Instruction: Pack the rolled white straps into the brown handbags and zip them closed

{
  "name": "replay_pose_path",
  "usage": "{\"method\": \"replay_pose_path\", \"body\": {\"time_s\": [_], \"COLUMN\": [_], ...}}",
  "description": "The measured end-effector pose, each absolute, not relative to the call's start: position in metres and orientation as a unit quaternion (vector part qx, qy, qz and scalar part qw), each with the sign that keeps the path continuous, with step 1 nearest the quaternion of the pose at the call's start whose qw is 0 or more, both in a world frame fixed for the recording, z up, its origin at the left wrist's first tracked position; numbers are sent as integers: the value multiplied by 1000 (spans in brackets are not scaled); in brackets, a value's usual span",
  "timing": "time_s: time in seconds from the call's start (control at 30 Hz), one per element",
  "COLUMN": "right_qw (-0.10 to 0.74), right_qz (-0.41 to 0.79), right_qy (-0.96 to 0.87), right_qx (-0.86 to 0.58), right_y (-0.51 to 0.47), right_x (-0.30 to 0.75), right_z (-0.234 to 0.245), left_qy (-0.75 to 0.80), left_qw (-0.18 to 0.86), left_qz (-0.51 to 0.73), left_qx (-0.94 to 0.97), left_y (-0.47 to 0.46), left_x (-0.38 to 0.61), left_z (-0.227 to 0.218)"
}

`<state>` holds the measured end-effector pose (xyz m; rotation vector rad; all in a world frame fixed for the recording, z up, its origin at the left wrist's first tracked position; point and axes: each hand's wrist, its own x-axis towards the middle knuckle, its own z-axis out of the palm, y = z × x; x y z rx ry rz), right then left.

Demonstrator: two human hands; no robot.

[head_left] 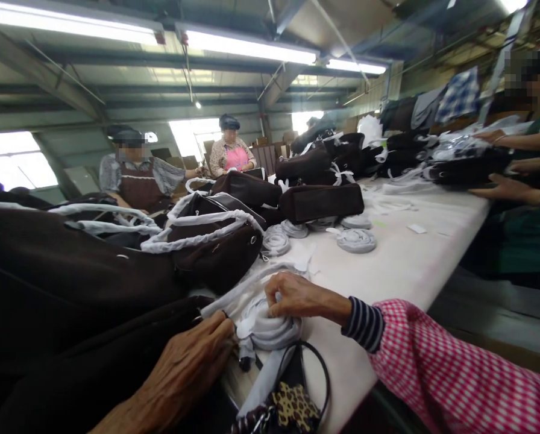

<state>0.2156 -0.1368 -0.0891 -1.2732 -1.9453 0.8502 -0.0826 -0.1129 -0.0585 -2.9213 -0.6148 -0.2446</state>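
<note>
My right hand (290, 295), below a striped cuff and pink checked sleeve, is closed in a pinch on the top of a coiled strap (276, 331) wrapped in white paper. The coil lies on the white table (414, 247). My left hand (193, 352) is curled at the edge of a dark brown bag (129, 337) on the left, just beside the coil. Its fingertips are partly hidden. Below the coil, near the table's front edge, lie a leopard-print star charm (296, 405) and a thin black cord loop (328, 377).
Dark bags with white-wrapped handles (207, 229) are piled at left and centre. More wrapped coils (357, 240) lie beyond. At right, people's hands (514, 188) touch dark bags. Two people (134, 172) stand across the table. A small white label (417, 229) lies on it.
</note>
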Motion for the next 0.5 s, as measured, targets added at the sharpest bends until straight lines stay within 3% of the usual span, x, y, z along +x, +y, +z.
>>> {"method": "replay_pose_path", "body": {"time_s": [0.17,0.33,0.5], "right_qw": [339,432,532], "right_qz": [332,344,238], "right_qy": [-724,-647,-601], "right_qx": [-501,-526,-547], "right_y": [-138,-151,-174], "right_x": [213,227,279], "right_z": [-92,-98,-84], "left_qy": [-232,-357,-352], "left_qw": [44,-163,-313], "left_qz": [-65,-69,-144], "left_qx": [-970,-917,-870], "left_y": [-127,-132,-138], "left_x": [-39,-2,61], "left_z": [-47,-46,-37]}}
